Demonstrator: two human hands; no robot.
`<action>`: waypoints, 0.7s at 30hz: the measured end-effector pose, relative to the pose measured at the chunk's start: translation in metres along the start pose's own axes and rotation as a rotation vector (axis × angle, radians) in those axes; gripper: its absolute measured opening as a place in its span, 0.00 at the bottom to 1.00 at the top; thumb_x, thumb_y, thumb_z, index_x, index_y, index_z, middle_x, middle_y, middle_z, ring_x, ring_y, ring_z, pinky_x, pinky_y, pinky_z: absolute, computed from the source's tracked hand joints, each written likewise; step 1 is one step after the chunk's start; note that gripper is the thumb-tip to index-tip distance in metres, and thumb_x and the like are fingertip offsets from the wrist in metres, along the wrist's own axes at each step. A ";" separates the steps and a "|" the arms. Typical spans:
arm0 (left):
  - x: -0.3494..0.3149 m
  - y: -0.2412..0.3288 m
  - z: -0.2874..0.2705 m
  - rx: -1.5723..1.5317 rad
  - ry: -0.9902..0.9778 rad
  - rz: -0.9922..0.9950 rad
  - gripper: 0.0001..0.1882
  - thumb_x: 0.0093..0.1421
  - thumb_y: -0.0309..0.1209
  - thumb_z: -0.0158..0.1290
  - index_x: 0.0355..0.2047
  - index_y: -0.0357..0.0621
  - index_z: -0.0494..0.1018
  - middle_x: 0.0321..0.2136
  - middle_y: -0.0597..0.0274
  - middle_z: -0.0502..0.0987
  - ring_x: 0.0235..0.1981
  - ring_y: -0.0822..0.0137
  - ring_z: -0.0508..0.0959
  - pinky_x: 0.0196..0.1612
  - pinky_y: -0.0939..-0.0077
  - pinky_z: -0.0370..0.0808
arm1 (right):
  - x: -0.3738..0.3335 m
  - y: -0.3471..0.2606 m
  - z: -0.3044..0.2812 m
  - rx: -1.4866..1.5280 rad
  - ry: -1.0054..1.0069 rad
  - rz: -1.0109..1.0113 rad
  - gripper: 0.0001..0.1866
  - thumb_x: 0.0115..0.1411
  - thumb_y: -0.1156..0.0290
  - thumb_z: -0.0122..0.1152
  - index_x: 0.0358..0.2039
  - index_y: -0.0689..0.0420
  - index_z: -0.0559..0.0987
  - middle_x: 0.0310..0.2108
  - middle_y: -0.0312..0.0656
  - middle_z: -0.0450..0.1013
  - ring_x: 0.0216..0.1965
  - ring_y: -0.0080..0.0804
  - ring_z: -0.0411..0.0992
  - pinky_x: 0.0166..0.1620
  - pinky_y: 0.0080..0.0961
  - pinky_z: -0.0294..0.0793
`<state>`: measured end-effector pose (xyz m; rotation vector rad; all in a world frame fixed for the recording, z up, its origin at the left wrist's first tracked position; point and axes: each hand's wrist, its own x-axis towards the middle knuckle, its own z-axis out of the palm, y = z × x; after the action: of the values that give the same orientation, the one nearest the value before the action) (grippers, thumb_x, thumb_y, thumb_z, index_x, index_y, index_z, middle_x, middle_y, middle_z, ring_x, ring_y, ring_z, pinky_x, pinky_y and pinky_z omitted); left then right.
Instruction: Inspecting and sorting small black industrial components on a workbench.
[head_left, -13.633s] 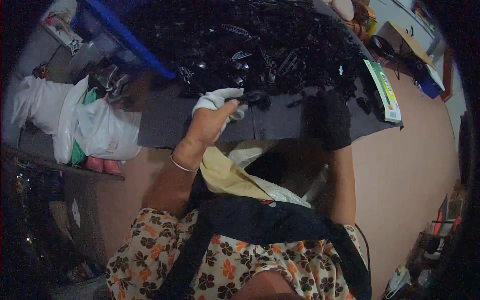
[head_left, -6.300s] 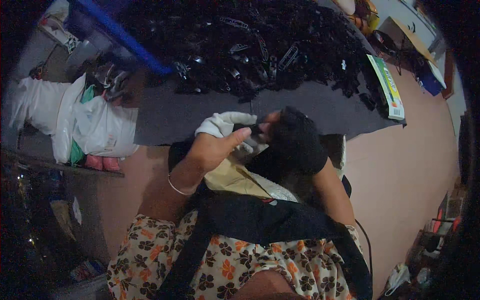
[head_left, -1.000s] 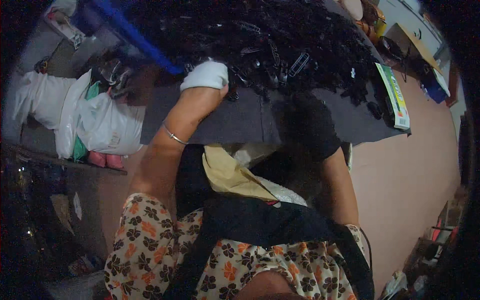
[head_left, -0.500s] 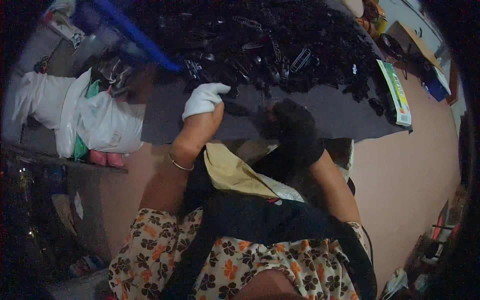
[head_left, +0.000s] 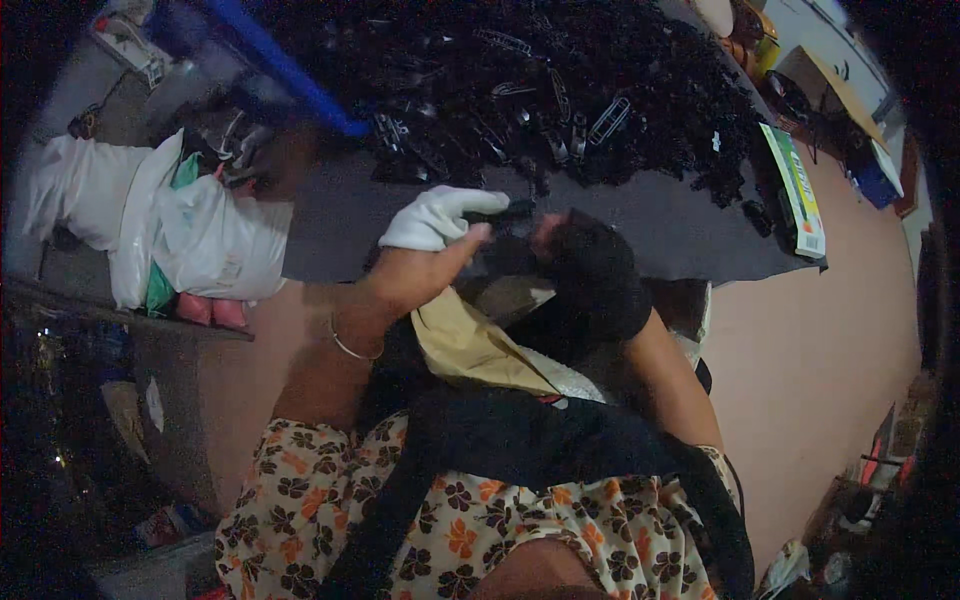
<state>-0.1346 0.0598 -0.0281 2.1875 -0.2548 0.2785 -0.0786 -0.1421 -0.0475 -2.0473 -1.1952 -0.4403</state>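
My left hand (head_left: 432,228), in a white glove with the thumb bare, is above the dark cloth near the table's front edge. Its fingers bend toward the thumb around a small black piece (head_left: 515,211), too dark to make out. My right hand (head_left: 590,262) wears a black glove with bare fingertips. Its fingers are drawn together beside that black piece, and what they hold is hidden. Beyond both hands spreads a heap of small black clip-like pieces (head_left: 560,130), some with shiny, long loop-shaped frames.
A dark cloth (head_left: 335,235) covers the table. At left are white plastic bags (head_left: 215,240) and a blue bar-like edge (head_left: 290,75). A green-and-yellow box (head_left: 792,190) lies at the right edge. Brown paper (head_left: 475,345) rests below my hands, near my lap.
My left hand has moved right and slightly nearer to me, closer to my right hand, with its thumb now showing. The right hand stays in about the same place.
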 end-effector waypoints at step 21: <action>0.000 0.043 0.008 -0.375 -0.172 -0.426 0.13 0.57 0.26 0.49 0.42 0.35 0.70 0.31 0.60 0.75 0.31 0.76 0.74 0.32 0.83 0.72 | 0.001 -0.005 -0.017 -0.051 -0.085 -0.231 0.14 0.41 0.73 0.62 0.32 0.57 0.73 0.35 0.45 0.70 0.32 0.44 0.70 0.34 0.32 0.70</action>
<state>-0.1457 0.0284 0.0003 1.8359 0.0657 -0.1844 -0.0813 -0.1523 -0.0339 -1.9956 -1.4943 -0.5010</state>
